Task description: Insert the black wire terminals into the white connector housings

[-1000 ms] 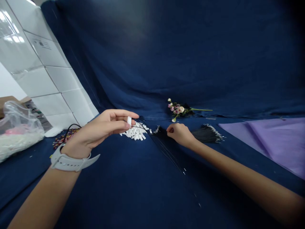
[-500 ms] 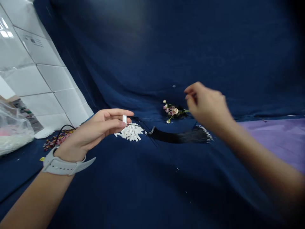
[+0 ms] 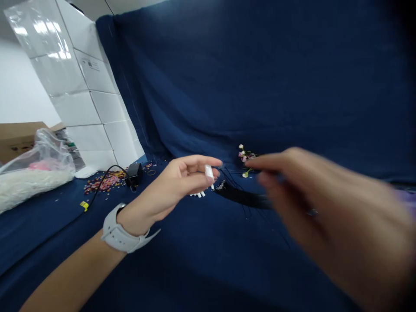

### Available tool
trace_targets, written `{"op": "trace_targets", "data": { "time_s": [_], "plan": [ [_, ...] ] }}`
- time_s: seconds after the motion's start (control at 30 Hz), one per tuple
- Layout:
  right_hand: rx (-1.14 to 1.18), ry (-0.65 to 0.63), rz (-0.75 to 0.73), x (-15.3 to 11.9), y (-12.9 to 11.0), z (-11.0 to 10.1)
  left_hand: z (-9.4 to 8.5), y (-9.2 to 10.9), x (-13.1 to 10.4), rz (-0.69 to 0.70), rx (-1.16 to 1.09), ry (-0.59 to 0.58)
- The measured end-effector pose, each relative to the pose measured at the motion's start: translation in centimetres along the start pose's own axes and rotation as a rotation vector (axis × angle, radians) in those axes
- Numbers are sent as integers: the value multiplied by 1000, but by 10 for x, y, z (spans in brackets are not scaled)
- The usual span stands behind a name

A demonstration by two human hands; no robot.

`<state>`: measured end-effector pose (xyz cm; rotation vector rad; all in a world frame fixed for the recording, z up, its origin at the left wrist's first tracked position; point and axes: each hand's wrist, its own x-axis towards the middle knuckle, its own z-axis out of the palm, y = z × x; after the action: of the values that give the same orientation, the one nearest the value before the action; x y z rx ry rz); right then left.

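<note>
My left hand (image 3: pixel 177 182), with a pale grey strap on its wrist, pinches a small white plastic piece (image 3: pixel 209 170) between thumb and fingers. Just beneath those fingers a few similar white pieces (image 3: pixel 197 194) show on the dark blue cloth; the hand covers the others. A bundle of thin black cords (image 3: pixel 242 196) with whitish tips lies to the right, and several loose strands stick out from it. My right hand (image 3: pixel 338 216) is large, close to the camera and smeared by motion. It hides the bundle's right end, and what its fingers hold cannot be made out.
Artificial flowers (image 3: pixel 246 158) lie behind the cord bundle. To the left are scattered coloured bits (image 3: pixel 105 182), a black adapter (image 3: pixel 134 174) with a cable, and a clear plastic bag (image 3: pixel 39 182). White boxes (image 3: pixel 81 108) are stacked behind them, beside the hanging blue cloth (image 3: pixel 260 78).
The view has swung left, bringing the adapter and more of the bag into sight. My right hand has come down and nearer the camera. The left keeps its pinch on the white piece.
</note>
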<state>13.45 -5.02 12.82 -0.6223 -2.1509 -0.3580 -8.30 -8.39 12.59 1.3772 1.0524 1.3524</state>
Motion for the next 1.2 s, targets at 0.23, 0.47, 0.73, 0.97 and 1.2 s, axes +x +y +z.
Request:
{"op": "trace_targets", "data": {
  "time_s": [0.23, 0.47, 0.73, 0.97, 1.2],
  "plan": [
    [100, 25, -70, 11, -11, 18, 7, 4, -9, 71, -33, -102],
    [239, 5, -6, 12, -4, 15, 5, 6, -12, 103, -27, -116],
    [201, 54, -17, 8, -9, 8, 2, 16, -17, 148, -4, -60],
    [194, 62, -26, 9, -12, 14, 5, 19, -21, 152, -8, -35],
    [194, 48, -27, 4, -12, 12, 8, 19, -23, 161, 15, -49]
  ]
}}
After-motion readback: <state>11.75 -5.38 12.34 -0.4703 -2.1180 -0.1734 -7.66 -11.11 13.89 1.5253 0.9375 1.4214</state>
